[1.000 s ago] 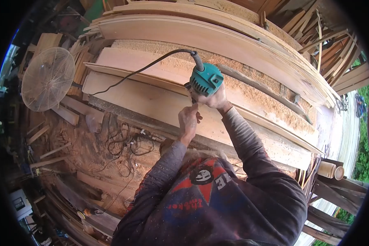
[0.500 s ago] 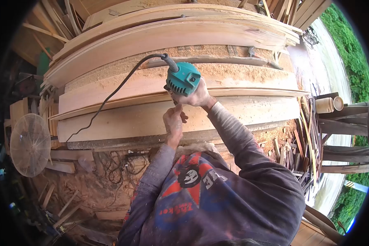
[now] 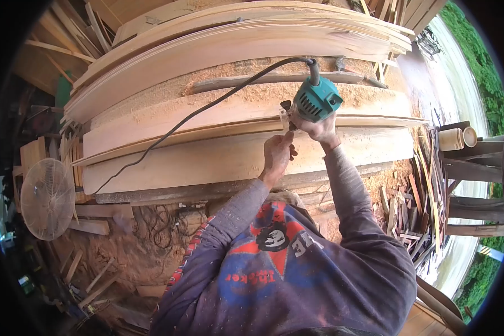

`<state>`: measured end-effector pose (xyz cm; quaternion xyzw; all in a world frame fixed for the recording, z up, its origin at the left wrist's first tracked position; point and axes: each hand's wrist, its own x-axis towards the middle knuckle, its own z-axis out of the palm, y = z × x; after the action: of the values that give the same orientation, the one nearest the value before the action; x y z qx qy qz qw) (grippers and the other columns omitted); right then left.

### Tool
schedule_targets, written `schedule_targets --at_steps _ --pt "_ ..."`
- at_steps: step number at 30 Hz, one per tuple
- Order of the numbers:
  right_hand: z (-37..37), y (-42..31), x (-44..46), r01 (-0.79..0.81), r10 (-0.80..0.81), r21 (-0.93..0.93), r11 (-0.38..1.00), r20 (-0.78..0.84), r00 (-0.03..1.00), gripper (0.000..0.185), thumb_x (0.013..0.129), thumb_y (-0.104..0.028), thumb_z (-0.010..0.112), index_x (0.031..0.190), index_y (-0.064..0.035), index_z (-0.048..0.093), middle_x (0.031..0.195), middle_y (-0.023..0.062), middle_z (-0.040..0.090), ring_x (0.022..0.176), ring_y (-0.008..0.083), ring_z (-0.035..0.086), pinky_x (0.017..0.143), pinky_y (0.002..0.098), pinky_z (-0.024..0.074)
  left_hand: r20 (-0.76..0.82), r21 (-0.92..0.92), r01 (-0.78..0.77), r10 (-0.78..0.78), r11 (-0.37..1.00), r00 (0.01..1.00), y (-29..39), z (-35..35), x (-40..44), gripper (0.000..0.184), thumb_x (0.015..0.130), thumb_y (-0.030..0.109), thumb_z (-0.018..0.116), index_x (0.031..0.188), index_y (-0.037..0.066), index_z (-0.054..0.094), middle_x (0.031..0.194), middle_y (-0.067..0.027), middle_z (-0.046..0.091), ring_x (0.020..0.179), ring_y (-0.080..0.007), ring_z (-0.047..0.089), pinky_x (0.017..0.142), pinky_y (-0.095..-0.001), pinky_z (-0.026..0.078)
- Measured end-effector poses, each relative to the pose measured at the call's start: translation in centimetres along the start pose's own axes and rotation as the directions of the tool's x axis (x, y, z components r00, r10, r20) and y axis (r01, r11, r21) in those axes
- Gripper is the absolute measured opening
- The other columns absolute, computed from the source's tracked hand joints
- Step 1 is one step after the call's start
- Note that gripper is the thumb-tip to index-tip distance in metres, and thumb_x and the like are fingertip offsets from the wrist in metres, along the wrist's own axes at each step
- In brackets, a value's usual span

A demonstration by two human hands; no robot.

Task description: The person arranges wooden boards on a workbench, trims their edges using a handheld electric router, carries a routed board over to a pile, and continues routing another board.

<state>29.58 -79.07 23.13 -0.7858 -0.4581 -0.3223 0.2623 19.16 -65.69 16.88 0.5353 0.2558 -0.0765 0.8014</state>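
A teal trim router [image 3: 317, 101] with a black power cord stands over the edge of a long pale board [image 3: 207, 131]. My right hand [image 3: 322, 131] is wrapped round the router's body from the near side. Just left of it, my left hand [image 3: 278, 152] is closed, its fingertips pressed at the router's clear base; the exact grip is partly hidden. A second wide board [image 3: 207, 162] lies on the near side of the worked edge. Wood shavings [image 3: 252, 101] cover the far board's surface.
Stacked long boards [image 3: 224, 50] lie beyond the work. The cord [image 3: 201, 115] trails left across the boards towards a round caged fan [image 3: 48, 199]. Offcuts [image 3: 400, 207] are heaped at the right, and tangled cables [image 3: 159, 224] lie on the dusty floor.
Both hands and the router have moved to the right along the board edge. The cord has been drawn out further across the boards.
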Motion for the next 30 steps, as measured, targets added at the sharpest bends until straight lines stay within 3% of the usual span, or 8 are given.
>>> schedule_targets --at_steps 4,8,10,17,19,23,26,30 --pt "-3.3 2.0 -2.5 -0.139 0.136 -0.043 0.989 -0.059 0.989 0.021 0.069 -0.014 0.080 0.082 -0.0302 0.075 0.101 0.0041 0.071 0.089 0.0280 0.070 0.068 0.0394 0.0572 0.112 0.090 0.034 -0.044 0.995 0.993 -1.1 4.3 1.1 0.040 0.101 0.034 0.067 0.087 -0.003 0.065 0.068 -0.0080 0.063 0.055 -0.0164 0.063 0.047 -0.0303 0.047" --pt "-6.6 3.0 -3.3 -0.569 0.618 0.334 0.752 -0.054 0.785 0.025 0.070 -0.008 0.081 0.093 -0.0128 0.075 0.099 0.0066 0.070 0.085 0.0237 0.071 0.069 0.0369 0.0587 0.185 0.098 0.049 -0.067 0.994 0.981 -1.3 8.3 2.1 0.039 0.099 0.035 0.069 0.084 -0.001 0.066 0.068 -0.0074 0.063 0.055 -0.0156 0.063 0.048 -0.0295 0.047" --pt "-7.8 4.2 -4.2 -0.597 0.694 0.477 0.645 -0.039 0.718 0.026 0.071 -0.010 0.081 0.096 -0.0053 0.073 0.099 0.0079 0.070 0.082 0.0221 0.070 0.069 0.0351 0.0589 0.236 0.149 0.074 -0.108 0.986 0.966 -1.4 10.2 2.6 0.038 0.100 0.033 0.069 0.083 -0.001 0.065 0.068 -0.0076 0.063 0.055 -0.0157 0.063 0.047 -0.0299 0.047" --pt "-8.6 7.6 -7.9 -0.599 0.619 0.158 0.785 -0.200 0.759 0.032 0.068 -0.013 0.083 0.097 -0.0027 0.072 0.099 0.0065 0.068 0.079 0.0192 0.067 0.067 0.0330 0.0569 0.294 0.136 0.066 -0.104 0.988 0.950 -2.2 12.9 4.1 0.039 0.099 0.032 0.066 0.080 -0.002 0.064 0.066 -0.0076 0.063 0.054 -0.0158 0.062 0.047 -0.0320 0.048" --pt "-7.8 4.8 -4.9 -0.709 0.806 0.406 0.577 -0.147 0.573 0.019 0.069 -0.012 0.084 0.086 -0.0098 0.076 0.098 0.0081 0.068 0.080 0.0228 0.067 0.067 0.0348 0.0570 0.333 0.145 0.068 -0.113 0.987 0.936 -1.6 10.9 4.0 0.042 0.099 0.038 0.069 0.087 -0.003 0.064 0.069 -0.0070 0.063 0.056 -0.0151 0.062 0.049 -0.0306 0.048" --pt "-3.6 4.1 -4.5 -0.396 0.395 0.018 0.918 -0.135 0.909 0.026 0.063 -0.011 0.085 0.088 -0.0167 0.078 0.098 0.0088 0.068 0.081 0.0273 0.068 0.067 0.0367 0.0575 0.334 0.119 0.037 -0.075 0.992 0.940 -0.5 5.2 3.4 0.043 0.098 0.040 0.071 0.086 -0.001 0.063 0.068 -0.0062 0.063 0.057 -0.0146 0.063 0.049 -0.0281 0.049" --pt "-0.8 0.1 -1.3 -0.252 0.239 -0.119 0.960 -0.107 0.965 0.026 0.068 -0.012 0.082 0.088 -0.0279 0.078 0.099 0.0051 0.069 0.087 0.0267 0.069 0.067 0.0386 0.0570 0.255 -0.003 0.056 -0.053 0.998 0.966 -0.4 0.5 2.8 0.041 0.098 0.038 0.072 0.084 0.001 0.063 0.068 -0.0062 0.064 0.057 -0.0144 0.064 0.049 -0.0277 0.049" --pt "4.0 -4.1 1.2 -0.337 0.341 0.080 0.938 -0.032 0.940 0.026 0.071 -0.013 0.081 0.089 -0.0300 0.074 0.098 0.0013 0.070 0.088 0.0265 0.070 0.066 0.0401 0.0566 0.159 -0.063 0.044 -0.033 0.997 0.987 1.3 -5.8 1.3 0.037 0.098 0.034 0.072 0.084 0.002 0.063 0.069 -0.0062 0.064 0.057 -0.0143 0.064 0.050 -0.0274 0.049"
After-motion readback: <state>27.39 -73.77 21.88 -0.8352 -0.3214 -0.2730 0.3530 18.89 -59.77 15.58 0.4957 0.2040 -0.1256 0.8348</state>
